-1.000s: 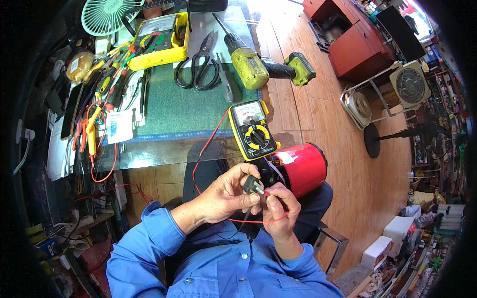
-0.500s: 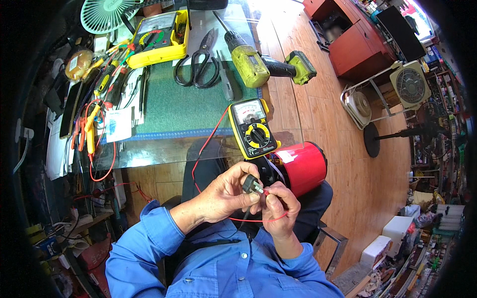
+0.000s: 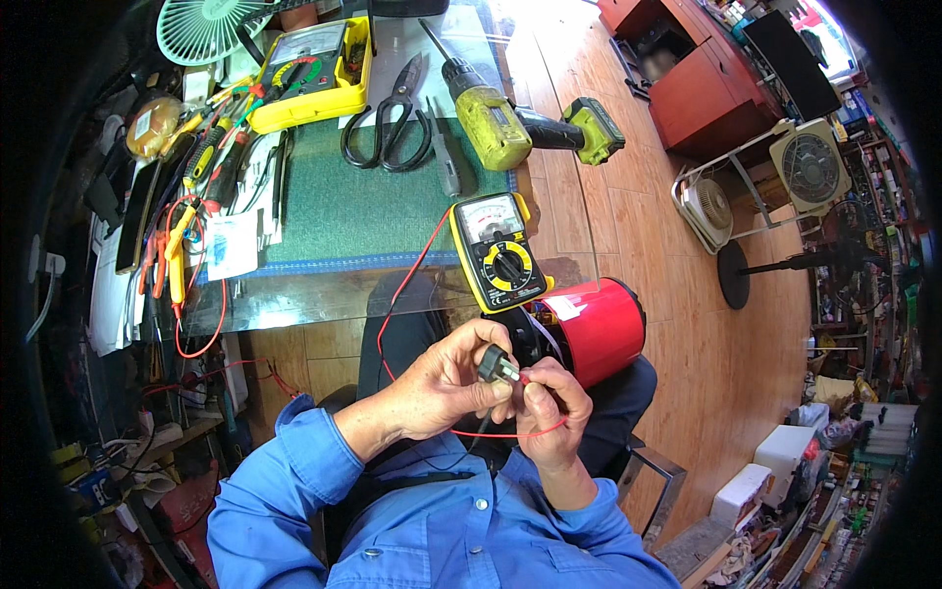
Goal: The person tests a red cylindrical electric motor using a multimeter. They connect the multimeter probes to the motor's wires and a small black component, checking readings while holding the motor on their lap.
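Observation:
Between the thumb and fingers of my left hand [image 3: 446,381] is a black power plug [image 3: 491,362], its metal prongs pointing right. My right hand [image 3: 552,412] pinches a red test probe [image 3: 527,378] close against the prongs; whether its tip touches them I cannot tell. A red lead runs from the probe under my hands and up to the yellow and black analog multimeter [image 3: 505,267], which lies at the table's near right corner. Just beyond my right hand, a red cylindrical appliance [image 3: 603,332] rests on its side at my lap.
On the green mat [image 3: 329,201] lie black-handled scissors [image 3: 392,123], a grey-handled screwdriver [image 3: 446,162] and a yellow-green cordless drill [image 3: 496,128]. Another multimeter in a yellow case [image 3: 304,83] stands behind. Assorted hand tools [image 3: 201,182] crowd the left. Fans [image 3: 810,172] stand on the floor at right.

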Demonstrator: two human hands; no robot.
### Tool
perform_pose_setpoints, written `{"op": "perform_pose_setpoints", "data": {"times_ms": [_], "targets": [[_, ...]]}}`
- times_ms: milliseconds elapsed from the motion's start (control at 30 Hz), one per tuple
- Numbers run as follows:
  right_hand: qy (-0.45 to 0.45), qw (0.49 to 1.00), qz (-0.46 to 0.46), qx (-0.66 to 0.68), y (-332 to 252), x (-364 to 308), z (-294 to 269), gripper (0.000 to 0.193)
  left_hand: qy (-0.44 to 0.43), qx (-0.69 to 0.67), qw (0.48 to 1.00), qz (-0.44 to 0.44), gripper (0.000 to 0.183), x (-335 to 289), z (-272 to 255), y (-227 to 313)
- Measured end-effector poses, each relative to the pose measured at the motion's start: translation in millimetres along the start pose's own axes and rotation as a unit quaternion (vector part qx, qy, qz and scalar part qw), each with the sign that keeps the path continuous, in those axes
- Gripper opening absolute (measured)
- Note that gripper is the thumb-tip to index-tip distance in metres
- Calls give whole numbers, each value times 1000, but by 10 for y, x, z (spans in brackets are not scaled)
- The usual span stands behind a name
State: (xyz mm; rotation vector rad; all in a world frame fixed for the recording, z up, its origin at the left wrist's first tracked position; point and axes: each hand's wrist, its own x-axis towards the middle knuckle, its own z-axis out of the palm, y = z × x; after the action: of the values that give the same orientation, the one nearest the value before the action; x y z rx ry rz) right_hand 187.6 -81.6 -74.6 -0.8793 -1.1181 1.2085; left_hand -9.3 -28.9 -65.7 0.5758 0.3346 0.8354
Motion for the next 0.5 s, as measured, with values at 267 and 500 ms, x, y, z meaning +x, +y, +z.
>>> {"op": "perform_pose_setpoints", "data": {"times_ms": [267,500], "targets": [[7,1000,-11,-5,-34,10,23,16,-2,-6,1000,-1,36,0,0,-8],[18,1000,11,22,-67,12,40,14,-8,-1,1000,-8,38,0,-29,-16]]}}
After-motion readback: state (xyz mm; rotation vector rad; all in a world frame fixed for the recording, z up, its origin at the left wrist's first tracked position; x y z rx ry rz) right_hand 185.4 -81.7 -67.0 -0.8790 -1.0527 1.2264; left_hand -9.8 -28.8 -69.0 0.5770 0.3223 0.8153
